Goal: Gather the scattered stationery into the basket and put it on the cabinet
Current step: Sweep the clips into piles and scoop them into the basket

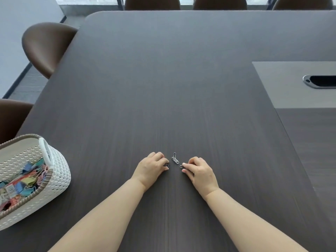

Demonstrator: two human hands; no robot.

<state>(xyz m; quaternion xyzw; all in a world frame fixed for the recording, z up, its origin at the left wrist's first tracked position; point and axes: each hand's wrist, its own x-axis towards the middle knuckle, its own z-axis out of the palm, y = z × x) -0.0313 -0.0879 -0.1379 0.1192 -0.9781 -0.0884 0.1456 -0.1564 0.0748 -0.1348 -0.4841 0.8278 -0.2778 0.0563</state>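
Note:
A few silver paper clips (175, 158) lie on the dark table (163, 79) between my two hands. My left hand (151, 168) has its fingers curled and pinches paper clips at its fingertips, just left of the loose ones. My right hand (199, 171) also pinches paper clips between thumb and fingers, just right of the loose ones. The white woven basket (58, 176) with a white handle stands at the near left and holds several coloured binder clips (23, 180).
Brown chairs (45, 46) stand along the table's left and far sides. A grey inset panel with a cable port (320, 81) lies at the right. The table's left edge runs close to the basket.

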